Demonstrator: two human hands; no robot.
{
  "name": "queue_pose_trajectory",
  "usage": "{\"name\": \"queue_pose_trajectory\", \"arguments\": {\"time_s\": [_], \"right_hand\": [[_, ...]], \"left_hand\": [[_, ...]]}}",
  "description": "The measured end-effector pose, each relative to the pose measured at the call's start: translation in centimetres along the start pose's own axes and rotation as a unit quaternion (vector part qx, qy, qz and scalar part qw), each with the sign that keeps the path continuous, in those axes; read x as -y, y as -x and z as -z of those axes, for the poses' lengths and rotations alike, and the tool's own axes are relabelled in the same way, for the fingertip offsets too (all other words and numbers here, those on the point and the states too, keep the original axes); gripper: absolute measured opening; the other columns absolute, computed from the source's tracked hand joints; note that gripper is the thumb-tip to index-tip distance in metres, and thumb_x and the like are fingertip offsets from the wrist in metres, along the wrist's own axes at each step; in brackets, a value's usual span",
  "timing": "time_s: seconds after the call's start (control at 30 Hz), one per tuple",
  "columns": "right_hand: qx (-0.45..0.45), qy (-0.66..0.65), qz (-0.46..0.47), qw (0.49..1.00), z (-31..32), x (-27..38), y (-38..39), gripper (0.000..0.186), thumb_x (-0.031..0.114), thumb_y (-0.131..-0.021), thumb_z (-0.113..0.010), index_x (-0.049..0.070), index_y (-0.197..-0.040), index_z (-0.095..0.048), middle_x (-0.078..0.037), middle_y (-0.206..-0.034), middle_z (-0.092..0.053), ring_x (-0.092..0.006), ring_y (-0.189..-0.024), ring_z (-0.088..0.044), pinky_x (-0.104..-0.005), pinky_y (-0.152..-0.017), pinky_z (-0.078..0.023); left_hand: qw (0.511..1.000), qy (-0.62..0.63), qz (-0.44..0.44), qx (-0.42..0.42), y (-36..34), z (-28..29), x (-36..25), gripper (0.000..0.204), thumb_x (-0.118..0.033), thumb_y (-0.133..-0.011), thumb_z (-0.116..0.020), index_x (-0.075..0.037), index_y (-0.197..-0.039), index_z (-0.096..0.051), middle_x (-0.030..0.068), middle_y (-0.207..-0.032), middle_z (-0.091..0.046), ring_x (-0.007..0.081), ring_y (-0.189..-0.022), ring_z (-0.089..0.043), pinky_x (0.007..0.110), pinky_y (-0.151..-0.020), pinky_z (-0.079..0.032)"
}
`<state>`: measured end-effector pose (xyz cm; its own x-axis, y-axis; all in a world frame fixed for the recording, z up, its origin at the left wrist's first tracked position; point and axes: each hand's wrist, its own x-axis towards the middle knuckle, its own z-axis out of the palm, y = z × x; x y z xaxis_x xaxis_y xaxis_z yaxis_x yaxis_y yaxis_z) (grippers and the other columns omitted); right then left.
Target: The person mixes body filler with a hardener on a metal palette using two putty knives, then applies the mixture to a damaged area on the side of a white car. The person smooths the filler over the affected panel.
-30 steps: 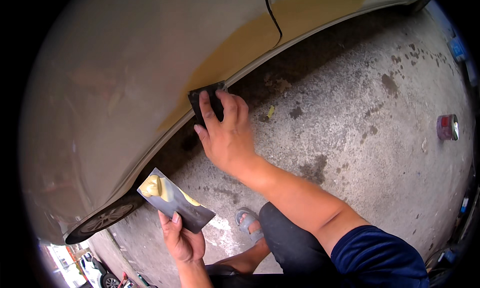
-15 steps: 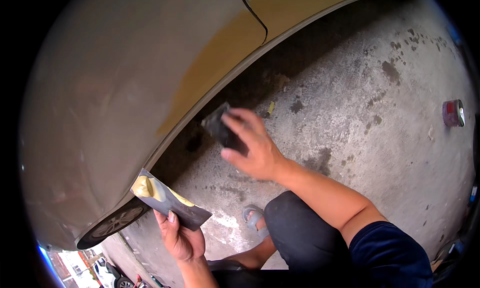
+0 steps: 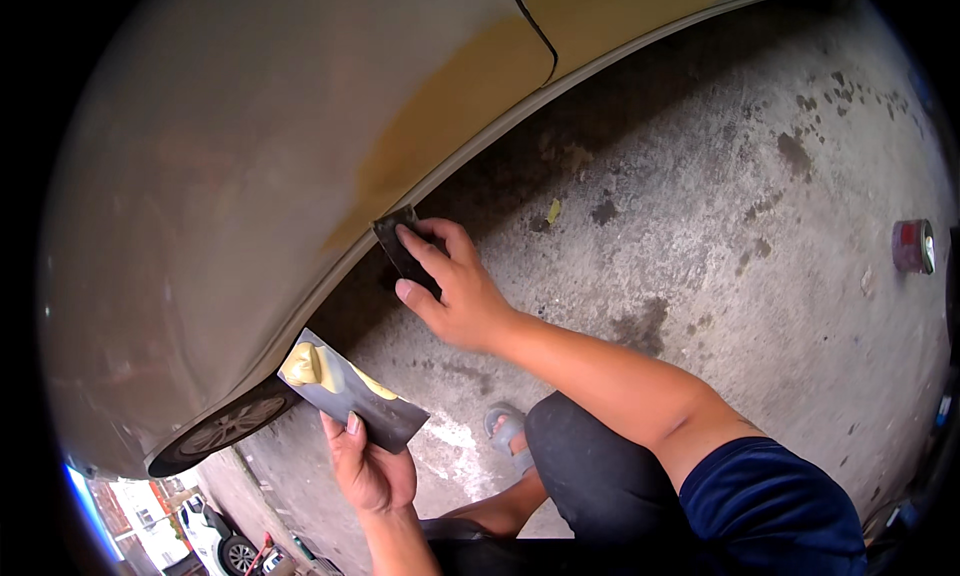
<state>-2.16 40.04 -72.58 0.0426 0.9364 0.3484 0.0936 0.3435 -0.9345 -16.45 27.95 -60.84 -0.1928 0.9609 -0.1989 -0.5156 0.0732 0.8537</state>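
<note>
My right hand (image 3: 450, 286) grips a dark, flat putty spreader (image 3: 402, 251), fingers spread over one face and thumb at its lower side. The spreader's far edge meets the car's lower sill, beside a tan-yellow filler patch (image 3: 440, 126) on the car body (image 3: 230, 176). Lower left, my left hand (image 3: 372, 466) pinches a dark flat rectangular plate (image 3: 365, 401) with the thumb on top. A lump of pale yellow putty (image 3: 304, 364) sits at the plate's far corner, and more is smeared along one long edge.
A tin can (image 3: 912, 246) stands on the stained concrete floor (image 3: 680, 246) at the far right. A yellow scrap (image 3: 553, 211) lies near the car's shadow. The car's wheel (image 3: 222, 431) is at lower left, with a white vehicle (image 3: 210, 536) beyond. My knee (image 3: 600, 466) is close below my right forearm.
My right hand has moved left with the spreader, up to the car's sill. The view has shifted slightly; my left hand still holds the plate of putty.
</note>
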Motion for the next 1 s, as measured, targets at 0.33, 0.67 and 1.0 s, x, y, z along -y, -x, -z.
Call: {"name": "queue_pose_trajectory", "arguments": {"time_s": [0.33,0.67,1.0], "right_hand": [[0.240,-0.138,-0.032,0.960,11.1,2.1,6.1,0.051,0.027,-0.090,-0.062,0.004,-0.133,-0.051,-0.013,-0.135,-0.047,-0.0223,-0.123,-0.048,-0.0346,-0.097,-0.044],[0.188,-0.484,-0.283,0.806,16.7,7.9,6.4,0.037,0.007,-0.092,-0.058,-0.003,-0.126,-0.050,-0.012,-0.118,-0.061,-0.0165,-0.108,-0.059,-0.0332,-0.096,-0.045],[0.132,-0.393,-0.148,0.898,18.0,13.0,2.5,0.040,0.004,-0.090,-0.062,0.000,-0.124,-0.042,-0.011,-0.115,-0.058,-0.0158,-0.108,-0.056,-0.0322,-0.094,-0.045]], "left_hand": [[0.998,-0.007,-0.018,0.051,-0.8,-4.3,0.5,0.047,0.001,-0.093,-0.047,-0.005,-0.138,-0.037,0.0121,-0.131,-0.053,0.0245,-0.120,-0.053,0.042,-0.106,-0.040],[0.989,0.017,-0.108,0.096,0.7,-10.1,1.5,0.054,0.002,-0.091,-0.053,-0.008,-0.141,-0.037,0.0104,-0.139,-0.046,0.0254,-0.127,-0.046,0.046,-0.110,-0.033],[0.824,-0.416,-0.237,0.303,1.5,-11.8,0.0,0.035,0.003,-0.091,-0.055,-0.001,-0.125,-0.056,0.0186,-0.122,-0.055,0.0297,-0.109,-0.056,0.035,-0.091,-0.045]]}}
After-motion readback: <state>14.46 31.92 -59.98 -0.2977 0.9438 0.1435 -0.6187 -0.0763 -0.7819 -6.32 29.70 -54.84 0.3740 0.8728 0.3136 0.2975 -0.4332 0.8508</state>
